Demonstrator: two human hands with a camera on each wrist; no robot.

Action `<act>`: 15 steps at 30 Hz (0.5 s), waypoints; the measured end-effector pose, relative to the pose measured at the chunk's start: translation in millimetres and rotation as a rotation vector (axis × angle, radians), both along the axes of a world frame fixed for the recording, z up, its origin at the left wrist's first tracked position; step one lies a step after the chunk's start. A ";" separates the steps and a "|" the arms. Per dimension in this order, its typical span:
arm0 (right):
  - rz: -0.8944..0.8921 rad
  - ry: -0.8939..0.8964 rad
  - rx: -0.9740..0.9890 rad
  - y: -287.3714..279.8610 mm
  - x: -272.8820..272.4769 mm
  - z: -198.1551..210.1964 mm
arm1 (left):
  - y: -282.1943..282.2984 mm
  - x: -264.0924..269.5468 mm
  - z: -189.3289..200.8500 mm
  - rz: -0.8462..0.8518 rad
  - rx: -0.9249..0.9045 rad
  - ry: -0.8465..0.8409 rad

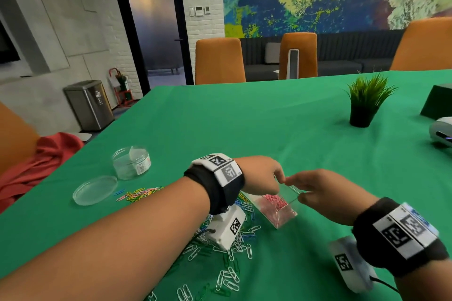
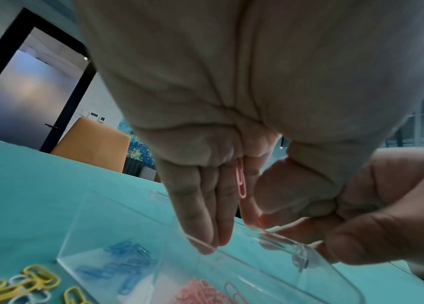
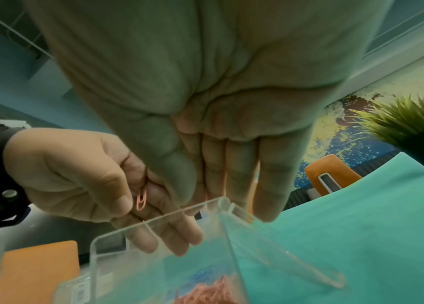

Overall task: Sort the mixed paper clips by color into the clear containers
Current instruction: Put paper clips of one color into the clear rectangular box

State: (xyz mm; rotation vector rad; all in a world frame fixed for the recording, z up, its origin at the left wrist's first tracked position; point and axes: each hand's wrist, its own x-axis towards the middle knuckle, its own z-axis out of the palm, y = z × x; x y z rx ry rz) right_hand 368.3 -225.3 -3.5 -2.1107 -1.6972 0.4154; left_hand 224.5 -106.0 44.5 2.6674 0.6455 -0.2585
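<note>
A clear rectangular container (image 1: 287,215) with pink paper clips (image 1: 275,200) in it stands on the green cloth before me. My left hand (image 1: 281,179) hovers over its opening. It pinches one pink paper clip (image 2: 241,181) that hangs down between thumb and fingers (image 3: 141,199). My right hand (image 1: 300,193) grips the container's far rim (image 3: 227,202), thumb on one side and fingers on the other. A second clear container (image 2: 80,226) beside it holds blue clips (image 2: 127,261). Loose white, green and blue clips (image 1: 232,252) lie under my left wrist.
A smaller mixed pile of clips (image 1: 139,193) lies to the left, by a round clear jar (image 1: 132,162) and its lid (image 1: 95,189). A potted plant (image 1: 364,102) and a white device (image 1: 442,132) stand far right. Orange chairs (image 1: 220,61) ring the table.
</note>
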 end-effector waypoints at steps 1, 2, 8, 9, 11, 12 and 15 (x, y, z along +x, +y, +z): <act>-0.003 0.000 0.003 0.4 0.1 -0.5 | 0.8 -1.5 0.9 -0.002 -0.008 -0.019; -0.007 0.000 0.004 1.0 0.4 -1.3 | 2.6 -3.4 1.0 0.004 -0.023 -0.045; -0.034 -0.105 0.019 4.1 -5.6 -1.1 | 9.4 -15.6 -1.4 0.225 -0.434 -0.274; -0.039 -0.146 0.019 4.7 -9.2 0.6 | 9.8 -18.2 -1.0 0.259 -0.506 -0.309; -0.035 -0.204 0.038 6.1 -19.2 4.5 | 10.9 -25.1 -1.1 0.313 -0.599 -0.395; -0.017 -0.213 0.065 7.6 -24.6 5.9 | 13.4 -29.8 -2.6 0.345 -0.643 -0.443; 0.021 -0.194 0.107 15.3 -37.6 9.1 | 26.3 -43.3 -5.7 0.467 -0.848 -0.526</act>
